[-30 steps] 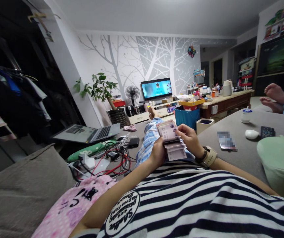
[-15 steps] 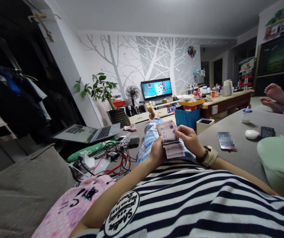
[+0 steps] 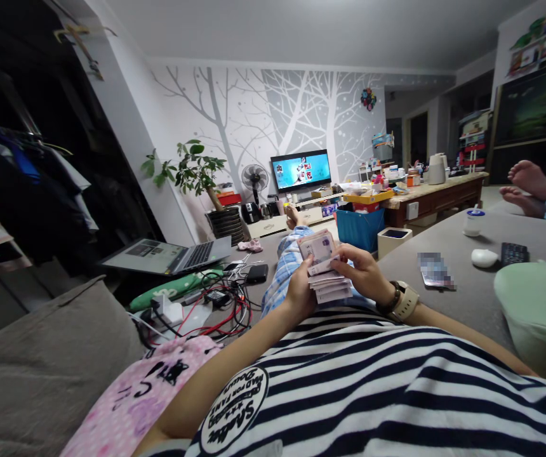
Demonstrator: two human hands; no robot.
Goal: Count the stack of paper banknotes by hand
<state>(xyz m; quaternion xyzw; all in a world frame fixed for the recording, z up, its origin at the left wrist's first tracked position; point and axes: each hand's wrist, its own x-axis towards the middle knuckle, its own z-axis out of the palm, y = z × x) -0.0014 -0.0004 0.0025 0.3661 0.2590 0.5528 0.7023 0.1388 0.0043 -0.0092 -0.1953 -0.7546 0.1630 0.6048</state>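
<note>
A stack of banknotes is held above my lap, its lower part folded down in several fanned layers. My left hand is closed around the left side of the stack, with the thumb on its face. On the right edge, my right hand pinches a note and bends it downward over the folded ones. A watch and a dark bracelet are on my right wrist. Below the notes lies my striped shirt, and blue checked trousers cover my outstretched leg.
To the left are an open laptop, tangled cables and a black box. A phone, white mouse, small keypad and lidded cup lie to the right. Another person's feet rest beyond, near a green neck pillow.
My right hand has moved slightly down and left, bending a note down from the top of the stack. The picture on the television has changed.
</note>
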